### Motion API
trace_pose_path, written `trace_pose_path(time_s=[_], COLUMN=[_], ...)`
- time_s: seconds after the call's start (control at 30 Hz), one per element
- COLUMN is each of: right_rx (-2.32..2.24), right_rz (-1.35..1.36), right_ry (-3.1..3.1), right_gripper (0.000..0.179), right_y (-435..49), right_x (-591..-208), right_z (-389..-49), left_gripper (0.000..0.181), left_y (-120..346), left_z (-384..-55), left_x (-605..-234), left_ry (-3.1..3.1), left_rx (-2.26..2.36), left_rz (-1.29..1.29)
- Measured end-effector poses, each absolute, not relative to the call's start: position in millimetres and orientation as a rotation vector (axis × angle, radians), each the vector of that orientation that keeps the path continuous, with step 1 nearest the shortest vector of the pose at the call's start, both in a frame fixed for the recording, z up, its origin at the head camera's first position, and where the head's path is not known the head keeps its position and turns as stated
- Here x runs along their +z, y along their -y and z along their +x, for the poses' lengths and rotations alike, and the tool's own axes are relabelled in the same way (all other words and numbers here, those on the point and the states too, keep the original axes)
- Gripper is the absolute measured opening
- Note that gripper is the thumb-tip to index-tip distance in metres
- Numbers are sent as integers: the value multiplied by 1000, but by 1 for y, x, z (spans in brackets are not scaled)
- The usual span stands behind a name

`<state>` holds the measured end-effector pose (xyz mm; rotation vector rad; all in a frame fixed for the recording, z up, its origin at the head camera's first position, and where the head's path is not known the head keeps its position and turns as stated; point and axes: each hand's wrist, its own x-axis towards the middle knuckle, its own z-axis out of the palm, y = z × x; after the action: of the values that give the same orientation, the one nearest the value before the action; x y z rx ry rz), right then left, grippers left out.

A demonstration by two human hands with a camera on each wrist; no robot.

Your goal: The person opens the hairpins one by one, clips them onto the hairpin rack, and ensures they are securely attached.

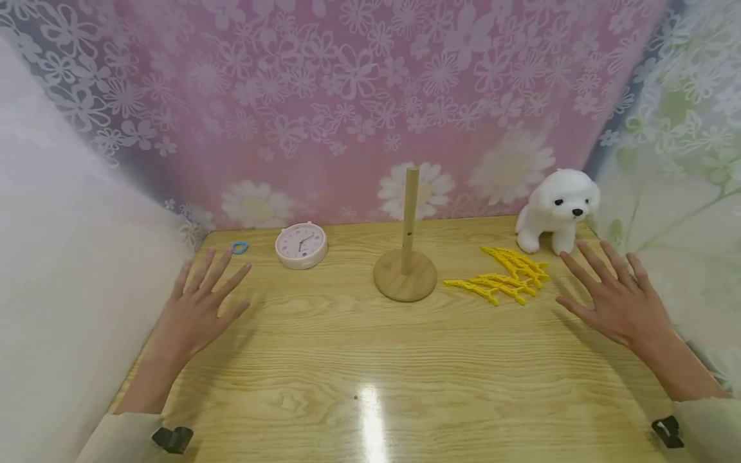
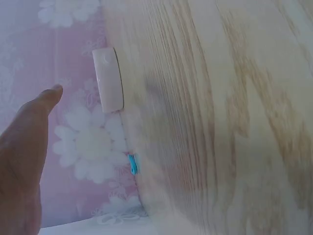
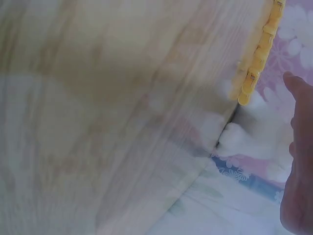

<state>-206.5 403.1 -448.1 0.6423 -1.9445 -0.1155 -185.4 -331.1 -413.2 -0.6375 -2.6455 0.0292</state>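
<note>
My left hand [image 1: 197, 315] is spread over the left side of the table, palm down and holding nothing. Just beyond its fingertips lies a small blue ring [image 1: 240, 247], with a round pale pink clock [image 1: 301, 245] lying face up to its right. On the right, my right hand [image 1: 619, 302] is also spread with bare fingers. Nearest to it are several yellow plastic pieces [image 1: 509, 280], linked or piled together, and a white plush dog [image 1: 560, 209] standing at the back. In the right wrist view the yellow pieces [image 3: 261, 54] appear edge-on as a row.
A wooden post on a round base [image 1: 407, 276] stands upright at the middle back of the wood-grain table [image 1: 324, 360]. Pink flowered cloth [image 1: 324, 109] hangs behind it, with pale cloth at both sides. Glare shows near the front.
</note>
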Motion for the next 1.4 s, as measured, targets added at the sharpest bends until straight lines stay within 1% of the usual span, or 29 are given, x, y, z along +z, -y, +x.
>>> trace_pose_path(time_s=[0.1,0.2,0.27,0.33,0.4,0.5,0.63,0.77,0.87,1.13,1.4], right_rx=[-67,61,211,354,508,772,1032,1112,1136,1153,1166], right_rz=[661,653,596,504,463,457,420,420,446,455,389], right_ry=[2014,2301,2535,2731,2802,2815,2792,2770,2785,2814,2823], right_gripper=[79,79,77,79,79,70,56,46,43,47,48], right_y=[-405,-405,-401,-393,-380,-362,-342,-325,-317,-310,-302], right_x=[-453,-458,-461,-461,-460,-456,-452,-454,-456,-461,-462], right_z=[-204,-196,-190,-185,-185,-182,-178,-180,-185,-196,-201], left_gripper=[70,71,70,68,66,63,64,63,63,80,97], left_y=[326,316,308,299,290,273,244,213,190,136,93], left_z=[-187,-191,-196,-201,-205,-210,-219,-231,-244,-279,-294], left_x=[-417,-424,-429,-433,-436,-441,-446,-448,-450,-463,-478], left_ry=[2740,2812,2858,2909,2963,3020,3038,3027,3019,3023,3028], left_rx=[-82,-253,-356,-471,-590,-776,-909,-962,-1032,-1133,-1044], left_rz=[-602,-581,-590,-611,-643,-687,-732,-770,-794,-850,-831])
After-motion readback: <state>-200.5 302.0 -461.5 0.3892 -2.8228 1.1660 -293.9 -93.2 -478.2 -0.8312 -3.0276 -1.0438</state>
